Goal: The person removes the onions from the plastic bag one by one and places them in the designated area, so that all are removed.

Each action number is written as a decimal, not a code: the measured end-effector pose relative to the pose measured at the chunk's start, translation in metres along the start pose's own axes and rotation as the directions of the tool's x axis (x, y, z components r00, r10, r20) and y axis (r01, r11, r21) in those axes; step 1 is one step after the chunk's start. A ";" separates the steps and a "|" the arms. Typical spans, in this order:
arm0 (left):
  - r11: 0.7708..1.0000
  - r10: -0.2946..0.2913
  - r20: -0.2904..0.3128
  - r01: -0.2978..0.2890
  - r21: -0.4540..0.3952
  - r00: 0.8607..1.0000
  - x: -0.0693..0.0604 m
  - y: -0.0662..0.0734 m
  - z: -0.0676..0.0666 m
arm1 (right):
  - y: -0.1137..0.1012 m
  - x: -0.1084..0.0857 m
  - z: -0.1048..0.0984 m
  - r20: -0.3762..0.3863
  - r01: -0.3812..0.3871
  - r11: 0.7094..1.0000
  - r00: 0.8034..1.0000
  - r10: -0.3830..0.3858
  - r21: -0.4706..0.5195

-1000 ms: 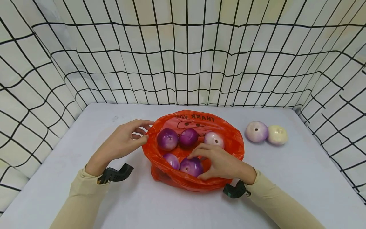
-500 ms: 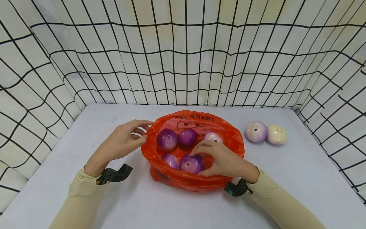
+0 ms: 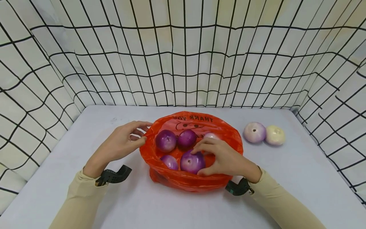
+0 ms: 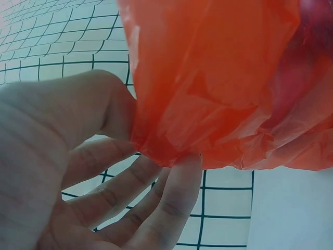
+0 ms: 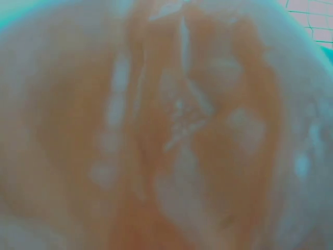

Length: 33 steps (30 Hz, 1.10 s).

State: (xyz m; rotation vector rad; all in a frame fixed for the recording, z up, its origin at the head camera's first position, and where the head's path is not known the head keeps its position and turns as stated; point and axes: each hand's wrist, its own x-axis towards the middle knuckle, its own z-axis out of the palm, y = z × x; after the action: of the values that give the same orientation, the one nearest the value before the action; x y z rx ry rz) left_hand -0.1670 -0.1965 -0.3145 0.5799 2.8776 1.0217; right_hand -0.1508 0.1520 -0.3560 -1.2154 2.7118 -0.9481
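Observation:
In the head view a red plastic bag point(image 3: 171, 179) stands open-mouthed on the table, with several purple onions inside. My left hand point(image 3: 121, 141) holds the bag's left rim between thumb and fingers; the left wrist view shows the bag film point(image 4: 203, 88) between them. Inside the bag's front right, my right hand point(image 3: 224, 156) grips a large purple onion point(image 3: 192, 161), fingers on top and thumb at its near side. Around it lie a dark onion point(image 3: 166, 140), another dark onion point(image 3: 187, 138), a paler onion point(image 3: 170, 162) and a whitish onion point(image 3: 211, 135), partly hidden by the hand. Blurred film fills the right wrist view.
Right of the bag, a pale purple onion point(image 3: 254, 132) and a yellowish-white onion point(image 3: 275, 135) sit touching each other on the white table point(image 3: 143, 206). White walls with a black grid point(image 3: 186, 63) enclose the table at the back and both sides.
The right hand has lifted the large purple onion slightly, moving it up and away from the bag's front rim. My left hand keeps its hold on the left rim.

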 end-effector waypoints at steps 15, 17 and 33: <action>1.000 0.000 -0.003 0.000 0.003 1.000 0.000 -0.001 0.000 | -0.002 -0.003 -0.011 -0.051 -0.048 0.990 0.997 0.055 0.130; 1.000 -0.002 -0.001 0.002 0.002 1.000 0.000 -0.001 0.000 | -0.002 -0.004 -0.014 -0.073 -0.047 0.988 0.996 0.058 0.145; 1.000 0.004 -0.002 -0.004 -0.005 1.000 0.000 -0.001 -0.001 | -0.003 -0.007 -0.032 -0.156 -0.056 0.997 0.986 0.064 0.055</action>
State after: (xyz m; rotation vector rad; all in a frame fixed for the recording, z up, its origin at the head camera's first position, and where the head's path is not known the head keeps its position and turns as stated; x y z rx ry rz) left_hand -0.1671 -0.1981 -0.3143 0.5849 2.8756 1.0308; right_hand -0.1520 0.1722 -0.3300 -1.0875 2.8052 -1.1445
